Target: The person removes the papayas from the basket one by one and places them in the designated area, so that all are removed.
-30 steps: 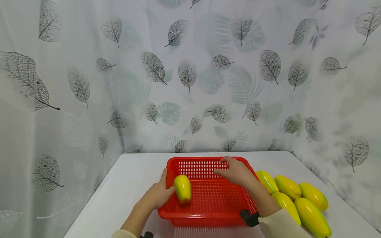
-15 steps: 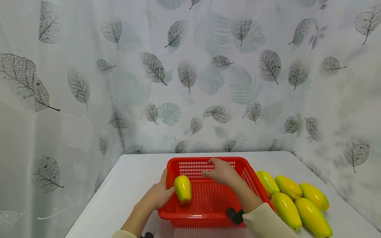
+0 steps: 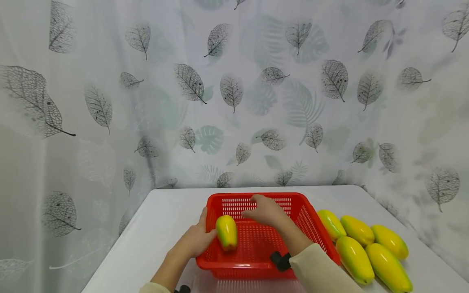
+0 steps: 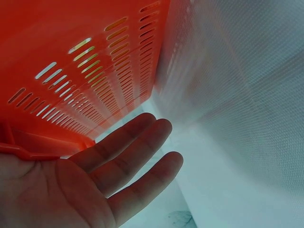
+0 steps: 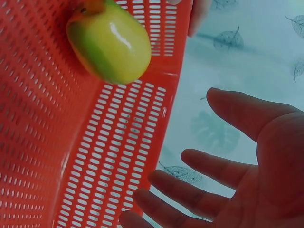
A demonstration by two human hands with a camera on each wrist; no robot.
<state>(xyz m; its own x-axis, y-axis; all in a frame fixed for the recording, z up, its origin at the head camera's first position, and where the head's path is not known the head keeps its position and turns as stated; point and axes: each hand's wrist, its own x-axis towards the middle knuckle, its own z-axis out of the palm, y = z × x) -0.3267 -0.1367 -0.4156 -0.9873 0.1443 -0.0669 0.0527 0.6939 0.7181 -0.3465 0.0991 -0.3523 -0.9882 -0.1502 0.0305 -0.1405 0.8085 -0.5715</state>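
A red plastic basket [image 3: 256, 265] with slotted walls stands on the white table. Inside, near its left wall, lies one glossy yellow-green fruit shaped like a papaya [image 3: 226, 232]. My left hand [image 3: 194, 240] holds the basket's left rim, thumb on the inner side close to the fruit. In the left wrist view its other fingers [image 4: 128, 164] stretch out below the slotted wall. My right hand [image 3: 265, 211] hovers over the basket toward the back, holding nothing. The right wrist view shows its fingers [image 5: 190, 194] spread and the thumb apart, with the fruit beyond them.
Several similar yellow-green fruits [image 3: 353, 260] lie together on the white table [image 3: 172, 207] right of the basket. A leaf-printed curtain [image 3: 234, 122] hangs behind the table and along both sides. Dark wrist mounts [image 3: 280, 260] sit near my sleeves.
My right hand has moved left over the basket, slowing in the last half second. The left hand, the basket and the fruit inside stay in place.
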